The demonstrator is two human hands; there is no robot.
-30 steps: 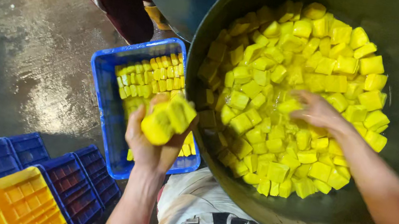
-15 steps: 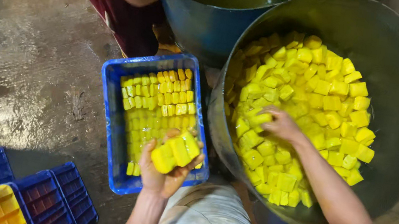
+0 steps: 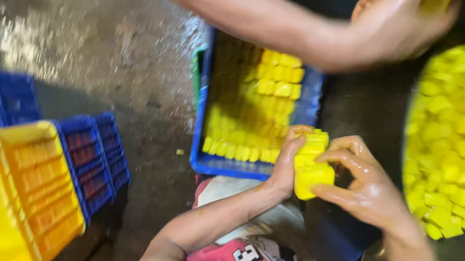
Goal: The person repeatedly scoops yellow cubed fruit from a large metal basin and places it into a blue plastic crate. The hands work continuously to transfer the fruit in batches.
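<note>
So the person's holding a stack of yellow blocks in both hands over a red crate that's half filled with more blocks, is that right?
Not quite: the crate is blue, not red. The head view shows the left hand and right hand together gripping the stack of yellow blocks by that crate, which does hold rows of more blocks.

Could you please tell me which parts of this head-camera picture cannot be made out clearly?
- Stack of yellow blocks: its count is hidden by the left hand and right hand around it.
- Blue crate: its far end is covered by another person's arm.
- Big tub: cut off by the right edge.
- Whole view: motion blur smears the block outlines.
</note>
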